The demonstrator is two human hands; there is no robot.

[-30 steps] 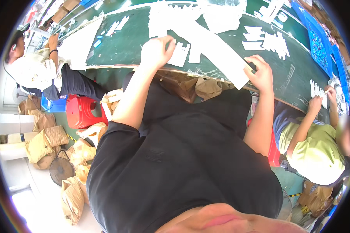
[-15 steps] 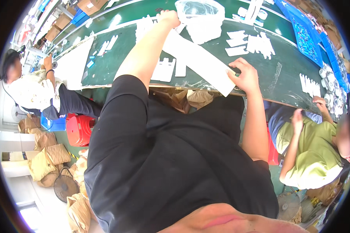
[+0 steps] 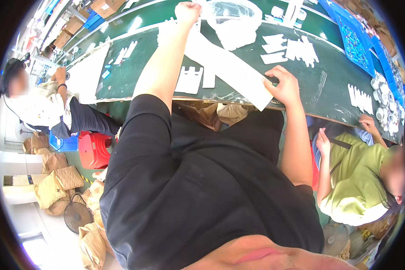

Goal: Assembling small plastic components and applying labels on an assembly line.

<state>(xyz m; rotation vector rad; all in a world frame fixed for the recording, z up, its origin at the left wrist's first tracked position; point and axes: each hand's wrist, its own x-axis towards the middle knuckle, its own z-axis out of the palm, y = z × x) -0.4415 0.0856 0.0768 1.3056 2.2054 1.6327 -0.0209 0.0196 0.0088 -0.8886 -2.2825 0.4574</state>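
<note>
My left hand point(image 3: 187, 12) is stretched far out over the green table point(image 3: 135, 67), its fingers closed at the edge of a clear plastic bag point(image 3: 236, 20) that holds white pieces. My right hand point(image 3: 283, 86) rests on the near end of a long white strip point(image 3: 227, 67) lying slantwise on the table, pressing it near the table's front edge. Flat white cut-out pieces point(image 3: 190, 80) lie just left of the strip, between my two arms.
More white pieces point(image 3: 290, 48) lie at the right; blue trays point(image 3: 353, 38) stand farther right. A person in a green shirt point(image 3: 353, 180) sits at my right, another in white point(image 3: 36, 108) at my left. A red stool point(image 3: 94, 150) and brown sacks point(image 3: 54, 184) stand on the floor.
My left hand has reached farther away across the table, from the white pieces up to the plastic bag. My right hand stays on the strip's near end.
</note>
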